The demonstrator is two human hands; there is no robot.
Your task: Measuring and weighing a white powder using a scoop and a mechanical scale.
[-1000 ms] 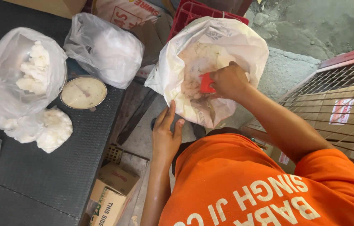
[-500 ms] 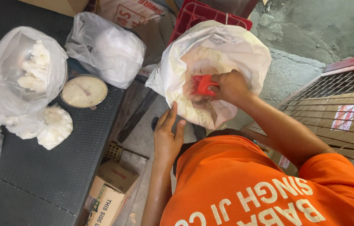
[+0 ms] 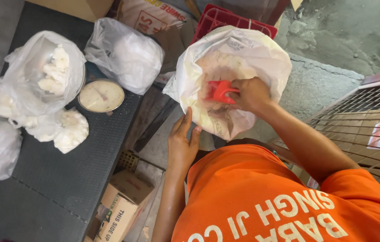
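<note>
My right hand (image 3: pixel 253 94) is closed around the handle of a red plastic scoop (image 3: pixel 219 91) inside the open mouth of a large white sack (image 3: pixel 262 54). The sack holds pale, off-white lumpy stuff. My left hand (image 3: pixel 182 145) lies flat, fingers apart, against the sack's lower outer side. My orange printed shirt (image 3: pixel 262 197) fills the bottom of the view.
On the dark table (image 3: pixel 55 183) to the left stand a round-dial weighing scale (image 3: pixel 101 95) and several clear plastic bags of white lumps (image 3: pixel 48 74). A red crate (image 3: pixel 230 20) is behind the sack, a cardboard box (image 3: pixel 122 206) below the table and a wire cage (image 3: pixel 369 121) at right.
The red scoop has risen a little out of the sack's contents and shows more fully. My left hand has stayed against the sack's side.
</note>
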